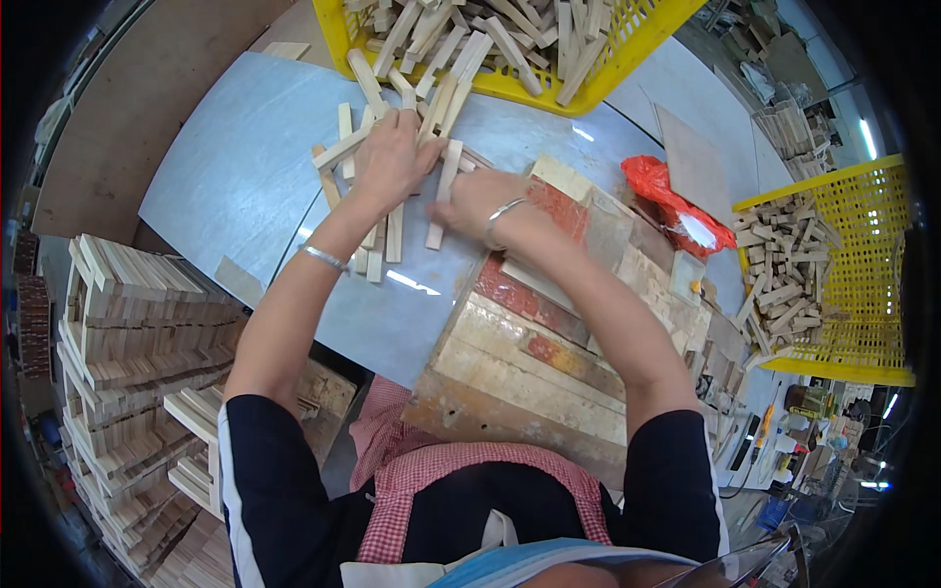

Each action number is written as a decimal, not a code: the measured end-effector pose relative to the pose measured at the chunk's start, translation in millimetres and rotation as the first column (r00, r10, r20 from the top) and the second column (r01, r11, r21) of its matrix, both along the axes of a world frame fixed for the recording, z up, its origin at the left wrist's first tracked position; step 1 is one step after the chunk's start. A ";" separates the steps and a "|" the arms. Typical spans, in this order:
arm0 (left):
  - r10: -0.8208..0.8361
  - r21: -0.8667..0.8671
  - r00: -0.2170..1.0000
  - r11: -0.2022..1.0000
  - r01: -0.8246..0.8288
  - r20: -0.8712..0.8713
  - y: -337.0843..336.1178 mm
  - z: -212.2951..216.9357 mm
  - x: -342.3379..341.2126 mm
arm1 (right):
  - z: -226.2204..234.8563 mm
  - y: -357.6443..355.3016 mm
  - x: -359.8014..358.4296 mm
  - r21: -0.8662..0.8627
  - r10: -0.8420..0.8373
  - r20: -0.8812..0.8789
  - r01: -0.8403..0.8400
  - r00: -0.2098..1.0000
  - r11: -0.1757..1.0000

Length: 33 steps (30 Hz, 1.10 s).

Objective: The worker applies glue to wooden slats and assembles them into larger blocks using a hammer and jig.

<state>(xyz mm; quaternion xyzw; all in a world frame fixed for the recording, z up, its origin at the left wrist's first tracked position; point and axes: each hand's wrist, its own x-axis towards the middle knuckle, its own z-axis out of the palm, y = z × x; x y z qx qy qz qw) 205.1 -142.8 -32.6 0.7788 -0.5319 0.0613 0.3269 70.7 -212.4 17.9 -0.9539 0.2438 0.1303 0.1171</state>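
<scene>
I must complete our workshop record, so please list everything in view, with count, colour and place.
Table: one, pale blue-grey, centre to upper left
Upper basket: one, yellow, top
Basket sticks: many, pale, in upper basket
Loose sticks: many, pale, around the hands
Right basket: one, yellow, right
Short blocks: many, pale, in right basket
Plastic bag: one, red, right of centre
Work boards: several, brownish with red patches, centre
Stacked wood: many pieces, tan, left
Large board: one, brown, upper left
Background items: many, mixed, right side, too small to count
Apron: one, red-white checked, bottom
Mask: one, blue, bottom edge
Bracelets: two, silver, one per wrist
Left hand: one, bare, among sticks
Right hand: one, bare, beside a stick
</scene>
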 end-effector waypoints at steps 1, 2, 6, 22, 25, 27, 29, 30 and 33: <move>0.020 0.066 0.998 0.998 -0.024 0.058 -11.2 -2.6 1.6 | -14.4 3.0 6.2 0.003 0.050 -0.033 -0.050 0.998 0.999; 0.072 0.236 0.997 0.969 -0.065 -0.022 -18.7 -3.6 3.3 | -20.2 6.3 11.8 0.011 0.111 -0.061 -0.110 0.992 0.994; 0.117 0.357 0.991 0.930 -0.085 -0.068 -24.4 0.0 10.5 | -25.3 10.4 17.9 0.046 0.039 -0.054 -0.036 0.998 0.998; -0.536 -0.489 -0.164 0.834 -0.256 -0.828 86.2 29.3 -55.6 | -38.0 3.6 25.7 0.450 -0.618 0.184 0.494 0.764 0.744; -0.506 -0.449 -0.155 0.844 -0.294 -0.849 111.0 26.0 -84.4 | -21.8 7.9 0.2 0.458 -0.627 0.335 0.460 0.703 0.761; -0.466 -0.410 -0.154 0.863 -0.293 -0.871 127.2 16.1 -103.3 | -2.8 16.3 -24.8 0.302 -0.411 0.693 0.280 0.592 0.911; -0.387 -0.337 -0.235 0.914 -0.226 -0.892 135.9 6.0 -126.2 | -3.4 2.3 -54.1 0.099 -0.177 0.855 0.182 0.487 0.978; -0.387 -0.339 -0.248 0.916 -0.216 -0.888 136.8 4.8 -136.1 | -4.2 -4.1 -68.7 -0.122 0.079 0.934 0.103 0.349 0.987; -0.304 -0.268 -0.337 0.952 -0.149 -0.891 132.6 8.7 -163.7 | 4.9 -15.2 -108.2 -0.160 0.122 0.919 0.071 0.376 0.985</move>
